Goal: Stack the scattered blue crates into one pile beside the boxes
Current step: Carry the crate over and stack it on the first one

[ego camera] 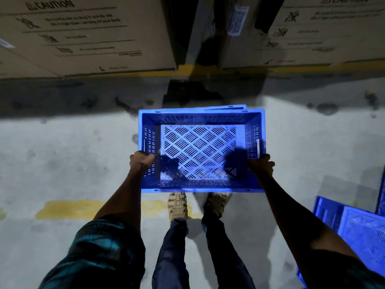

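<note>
I hold a blue slotted crate (201, 119) level over the floor, seen from above, empty inside. My left hand (140, 160) grips its left wall near the front corner. My right hand (263, 165) grips the right wall the same way. Under its far edge peeks the rim of another blue crate (227, 107), slightly skewed. More blue crates (358, 232) lie at the lower right of the view. Large cardboard boxes (87, 36) stand along the far side.
A second cardboard box (325, 32) stands at the far right, with a dark gap (205, 51) between the boxes. Yellow floor lines run under the boxes (187, 70) and near my feet (68, 209). The concrete floor (62, 163) is stained.
</note>
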